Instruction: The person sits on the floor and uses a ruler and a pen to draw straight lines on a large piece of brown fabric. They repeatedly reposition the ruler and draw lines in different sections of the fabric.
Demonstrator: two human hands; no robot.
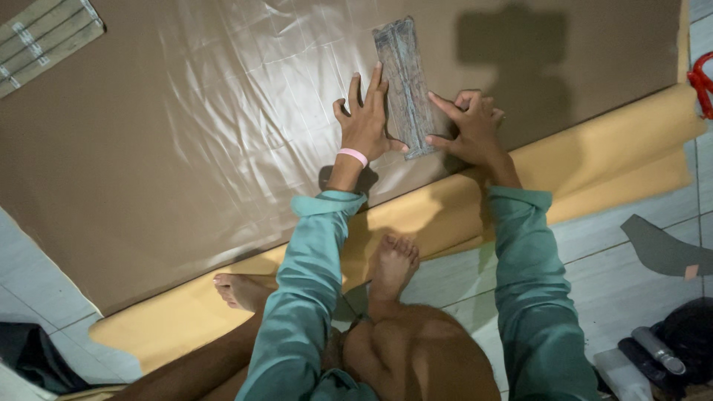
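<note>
— While both hands press flat, what lies under them?

— A long grey template (405,85), worn and narrow, lies on a glossy brown sheet (186,148). The left hand (365,122) is spread open, fingers splayed, its palm on the sheet and fingertips against the template's left edge. The right hand (469,126) is open too, thumb and forefinger touching the template's lower right edge. Neither hand clasps anything.

— And around them?

— A pink wristband (353,155) circles the left wrist; teal sleeves (304,282) cover both arms. The sheet rests on a tan underlayer (609,156) over a tiled floor (594,275). Bare feet (392,263) touch the underlayer's near edge. Folded strips (44,37) lie far left; a red tool (702,82) sits at the right edge.
</note>
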